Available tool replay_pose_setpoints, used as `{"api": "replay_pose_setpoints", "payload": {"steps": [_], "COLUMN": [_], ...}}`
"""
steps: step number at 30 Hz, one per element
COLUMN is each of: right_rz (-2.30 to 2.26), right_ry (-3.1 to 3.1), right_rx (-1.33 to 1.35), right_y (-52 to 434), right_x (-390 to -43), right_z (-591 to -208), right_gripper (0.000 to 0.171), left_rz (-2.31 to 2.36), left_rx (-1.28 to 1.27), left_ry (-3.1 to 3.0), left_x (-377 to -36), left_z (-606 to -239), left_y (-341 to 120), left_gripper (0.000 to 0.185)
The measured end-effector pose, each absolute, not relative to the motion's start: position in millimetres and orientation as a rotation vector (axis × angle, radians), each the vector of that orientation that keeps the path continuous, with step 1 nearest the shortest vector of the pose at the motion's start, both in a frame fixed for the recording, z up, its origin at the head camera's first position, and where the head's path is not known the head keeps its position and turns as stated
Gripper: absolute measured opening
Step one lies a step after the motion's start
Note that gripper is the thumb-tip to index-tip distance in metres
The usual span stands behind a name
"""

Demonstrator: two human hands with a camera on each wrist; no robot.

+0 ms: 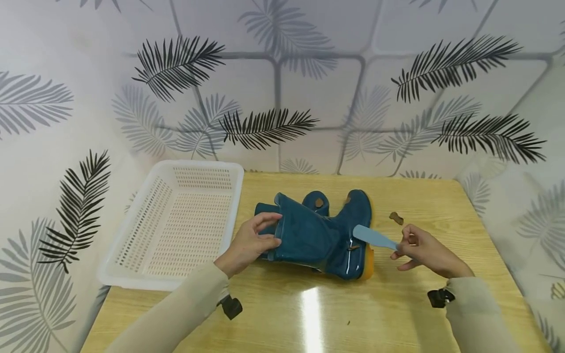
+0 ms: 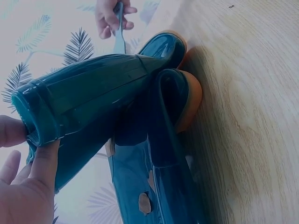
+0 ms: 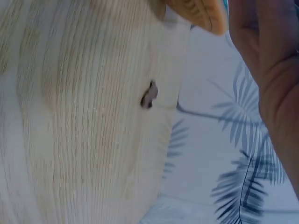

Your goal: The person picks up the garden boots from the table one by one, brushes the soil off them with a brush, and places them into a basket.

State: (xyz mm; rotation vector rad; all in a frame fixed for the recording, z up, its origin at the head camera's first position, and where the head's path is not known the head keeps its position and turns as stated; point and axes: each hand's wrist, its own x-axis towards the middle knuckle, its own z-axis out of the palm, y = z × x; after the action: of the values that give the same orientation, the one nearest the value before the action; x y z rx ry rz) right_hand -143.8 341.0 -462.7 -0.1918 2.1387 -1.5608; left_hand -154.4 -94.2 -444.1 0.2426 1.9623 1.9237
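Two dark blue rubber boots with orange soles lie together on the table. My left hand (image 1: 252,241) pinches the top rim of the nearer boot (image 1: 306,235), thumb and fingers on either side of it, as the left wrist view also shows. Beyond it, the other boot (image 1: 316,200) is partly hidden underneath; a brown patch (image 2: 145,203) marks its shaft. In my right hand (image 1: 425,250) is the handle end of a light blue plastic scraper (image 1: 374,237). The scraper's flat blade overlaps the nearer boot's foot, close to a small brown smear (image 1: 354,248).
A white perforated plastic basket (image 1: 236,206) stands at the table's left. On the wooden table (image 1: 375,318), a brown lump (image 1: 396,217) lies right of the boots, and a tiny brown crumb (image 1: 348,322) lies near the front. A leaf-patterned wall covering (image 1: 309,88) rises behind.
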Motion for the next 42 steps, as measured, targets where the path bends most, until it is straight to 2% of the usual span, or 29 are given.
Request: {"api": "replay_pose_setpoints", "payload": {"steps": [5, 13, 24, 28, 35, 42], "right_rz": [-1.563, -1.479, -1.451, -1.472, -1.514, -1.487], "right_ry": [2.174, 2.052, 2.137, 2.176, 2.07, 2.095], "right_rx": [-0.178, -0.327, -0.291, -0.311, -0.321, -0.283], "right_y": [348.6, 322.8, 377.0, 373.9, 342.8, 374.3], "right_x": [-138.9, -141.7, -130.3, -132.5, -137.7, -132.2], "right_z": [-454.0, -459.5, -435.4, -435.1, -455.9, -450.3], "right_gripper": [0.019, 0.017, 0.019, 0.018, 0.02, 0.018], "left_rz": [1.936, 1.927, 1.932, 1.935, 1.942, 1.93], "left_rx": [0.222, 0.218, 0.2, 0.207, 0.207, 0.233], "left_ry": [1.956, 1.968, 1.961, 1.959, 1.955, 1.952], "left_x": [-153.7, -152.8, -152.1, -152.4, -153.8, -154.2], "left_z": [-443.8, -441.4, -439.4, -440.0, -441.8, -439.9], "left_y": [-94.2, -91.4, -91.0, -91.8, -90.9, -90.8], "left_gripper": [0.055, 0.055, 0.055, 0.054, 0.054, 0.056]}}
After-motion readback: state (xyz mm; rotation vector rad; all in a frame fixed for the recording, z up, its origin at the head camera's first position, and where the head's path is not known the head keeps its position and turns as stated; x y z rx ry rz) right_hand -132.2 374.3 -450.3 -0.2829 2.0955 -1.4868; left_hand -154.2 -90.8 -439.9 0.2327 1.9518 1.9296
